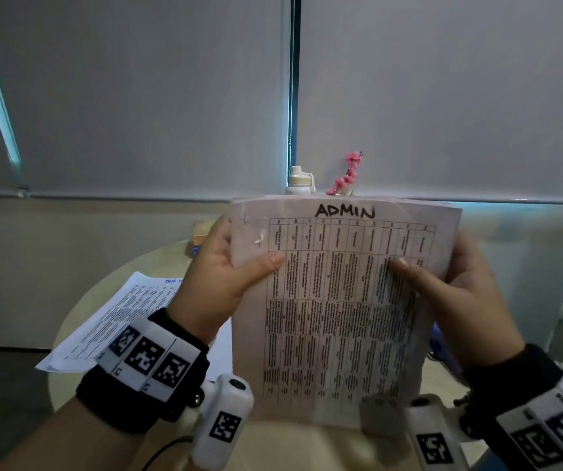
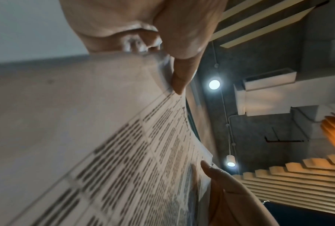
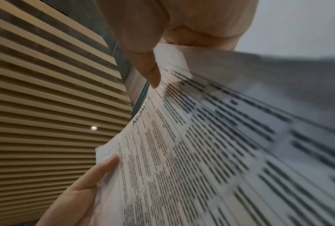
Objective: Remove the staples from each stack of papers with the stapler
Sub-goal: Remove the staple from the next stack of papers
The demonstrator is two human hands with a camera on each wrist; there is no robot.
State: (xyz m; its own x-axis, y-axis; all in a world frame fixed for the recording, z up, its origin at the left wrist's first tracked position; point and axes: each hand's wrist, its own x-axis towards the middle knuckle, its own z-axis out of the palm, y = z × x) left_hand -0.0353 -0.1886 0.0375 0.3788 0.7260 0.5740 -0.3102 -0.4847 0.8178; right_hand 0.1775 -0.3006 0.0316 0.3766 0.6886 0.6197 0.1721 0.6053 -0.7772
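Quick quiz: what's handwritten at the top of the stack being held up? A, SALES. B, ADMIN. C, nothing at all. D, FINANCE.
B: the held paper stack has ADMIN written in black marker above its printed table, with the left hand and right hand gripping its sides.

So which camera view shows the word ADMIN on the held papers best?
The head view: ADMIN reads upright and sharp at the stack's top. The right wrist view shows it small, slanted and blurred. The left wrist view shows only printed rows.
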